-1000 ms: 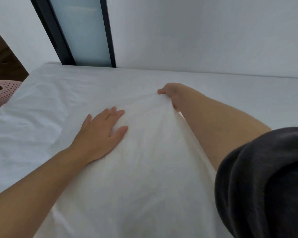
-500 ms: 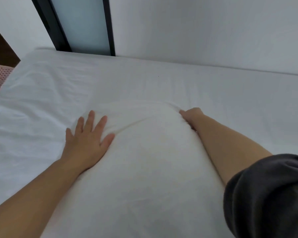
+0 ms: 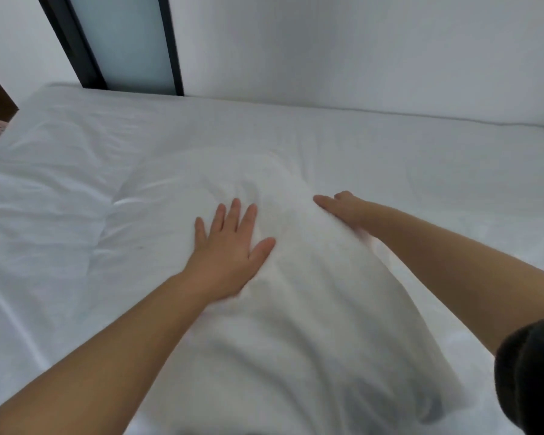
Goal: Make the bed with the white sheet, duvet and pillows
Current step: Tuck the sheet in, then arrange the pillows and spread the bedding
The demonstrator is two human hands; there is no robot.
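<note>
Head view: a white pillow (image 3: pixel 302 302) lies lengthwise on the bed (image 3: pixel 405 158), running from the near edge toward the middle, on top of the white sheet (image 3: pixel 453 196). The left hand (image 3: pixel 230 246) lies flat on the pillow's far left part, fingers straight and spread, thumb out. The right hand (image 3: pixel 343 208) rests against the pillow's far right side; the fingers in view look stretched out, gripping nothing, though the hand is blurred. Rumpled white bedding (image 3: pixel 44 189) sits toward the bed's left edge. A dark sleeve (image 3: pixel 534 378) covers the right upper arm. A dark-framed frosted panel (image 3: pixel 123 42) stands behind the far left corner.
</note>
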